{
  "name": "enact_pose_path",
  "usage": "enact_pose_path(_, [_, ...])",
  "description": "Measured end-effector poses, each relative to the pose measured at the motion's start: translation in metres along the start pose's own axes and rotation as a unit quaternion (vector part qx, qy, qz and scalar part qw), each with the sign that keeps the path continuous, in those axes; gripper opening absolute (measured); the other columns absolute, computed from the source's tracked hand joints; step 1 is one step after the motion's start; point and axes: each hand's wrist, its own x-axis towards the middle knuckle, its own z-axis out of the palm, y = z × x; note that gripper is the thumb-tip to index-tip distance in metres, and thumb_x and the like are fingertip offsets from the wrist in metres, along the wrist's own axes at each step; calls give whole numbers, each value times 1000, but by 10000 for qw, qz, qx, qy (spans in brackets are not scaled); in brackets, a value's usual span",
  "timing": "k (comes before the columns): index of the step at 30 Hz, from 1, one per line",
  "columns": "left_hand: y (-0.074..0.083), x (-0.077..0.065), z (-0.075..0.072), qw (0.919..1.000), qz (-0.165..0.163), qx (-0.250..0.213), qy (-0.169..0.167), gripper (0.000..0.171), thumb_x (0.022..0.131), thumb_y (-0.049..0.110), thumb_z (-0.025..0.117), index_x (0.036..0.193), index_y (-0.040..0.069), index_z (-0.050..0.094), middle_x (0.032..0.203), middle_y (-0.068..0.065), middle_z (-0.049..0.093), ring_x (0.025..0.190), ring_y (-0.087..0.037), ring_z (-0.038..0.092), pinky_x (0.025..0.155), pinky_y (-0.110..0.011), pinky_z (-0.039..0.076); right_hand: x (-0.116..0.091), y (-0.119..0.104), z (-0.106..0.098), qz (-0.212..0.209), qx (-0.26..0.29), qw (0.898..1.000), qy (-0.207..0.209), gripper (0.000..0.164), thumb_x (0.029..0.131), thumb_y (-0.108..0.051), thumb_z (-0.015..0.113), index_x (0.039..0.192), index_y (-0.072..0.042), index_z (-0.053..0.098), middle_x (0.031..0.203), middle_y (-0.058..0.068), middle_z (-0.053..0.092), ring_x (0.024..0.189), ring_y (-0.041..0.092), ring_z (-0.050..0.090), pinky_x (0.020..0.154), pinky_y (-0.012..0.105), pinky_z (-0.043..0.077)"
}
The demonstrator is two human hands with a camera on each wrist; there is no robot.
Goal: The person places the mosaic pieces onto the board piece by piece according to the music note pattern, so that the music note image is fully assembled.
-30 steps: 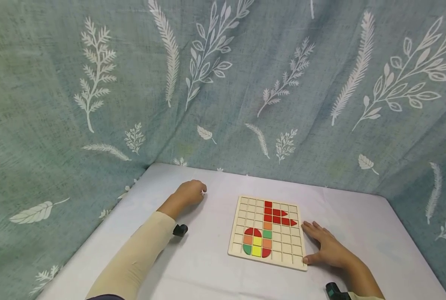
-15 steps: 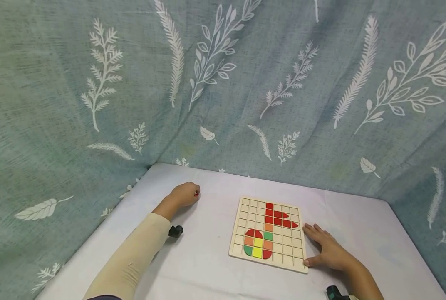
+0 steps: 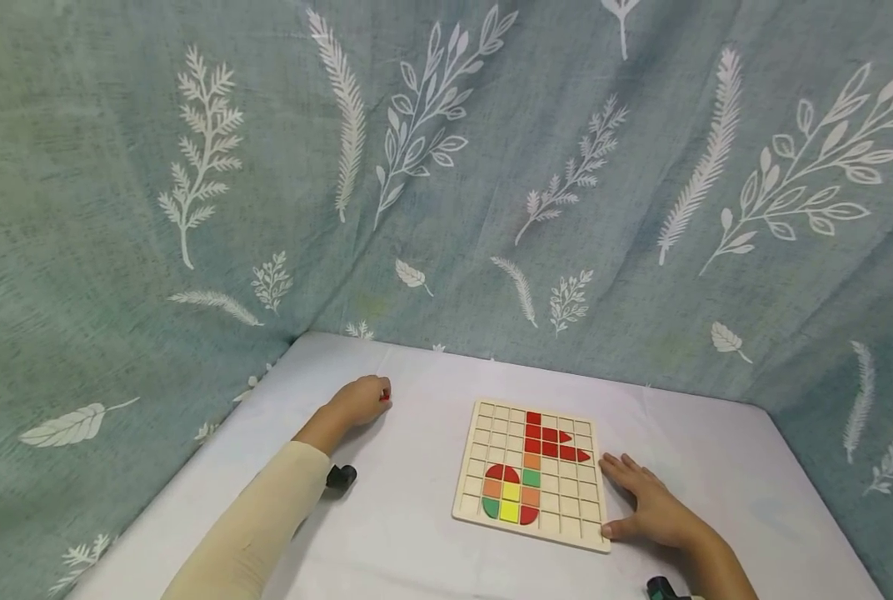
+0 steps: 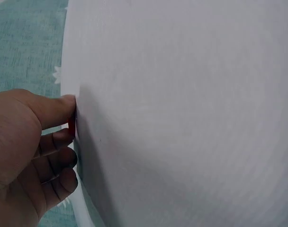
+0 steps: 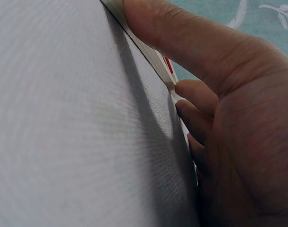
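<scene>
Held between the thumb and fingers of my left hand [image 3: 358, 400] is a small red piece [image 4: 71, 126], mostly hidden by the fingertips. This hand is over the white tabletop, left of and apart from the wooden grid board [image 3: 566, 508]. Red, orange, green and yellow pieces are set in the board's squares, among them pointed red pieces [image 3: 583, 456] toward the right and yellow squares [image 3: 510, 511] lower down. At the board's right edge rests my right hand [image 3: 652, 504], fingers spread, with its thumb [image 5: 148, 21] touching the board's side in the right wrist view.
A white cloth [image 3: 394, 533] covers the table. Grey-green fabric [image 3: 446, 167] with white leaf prints hangs along the back and both sides. Black wrist cameras sit under the left wrist [image 3: 341, 477] and the right wrist [image 3: 660, 587].
My left hand has drifted leftward, away from the board, and the red piece now shows between its fingers. The right hand stays at the board's edge. The head view has shifted slightly.
</scene>
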Motion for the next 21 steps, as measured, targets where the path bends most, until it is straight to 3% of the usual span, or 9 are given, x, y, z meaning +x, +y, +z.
enact_pose_path(9, [-2, 0, 1, 9999, 141, -84, 18, 10, 94, 20, 65, 98, 11, 60, 86, 0, 56, 80, -17, 53, 75, -39, 45, 3, 5, 2, -18, -15, 10000, -12, 116, 59, -61, 81, 149, -2, 37, 155, 16, 30, 143, 45, 11, 109, 63, 6])
enact_pose_path(14, [-1, 2, -1, 9994, 70, -347, -12, 14, 96, 22, 62, 104, 12, 56, 88, -1, 56, 80, -19, 53, 75, -41, 45, 5, 6, 2, -13, -25, 10000, -42, 116, 59, -62, 81, 149, -2, 36, 155, 17, 29, 143, 45, 11, 108, 63, 5])
enact_pose_path(21, [5, 8, 0, 9992, 240, -256, 212, 15, 97, 22, 61, 109, 14, 56, 94, -1, 61, 86, -19, 58, 78, -41, 46, 3, 6, -1, 8, -27, 10000, -16, 117, 59, -61, 81, 149, -1, 36, 155, 17, 29, 143, 45, 11, 109, 63, 5])
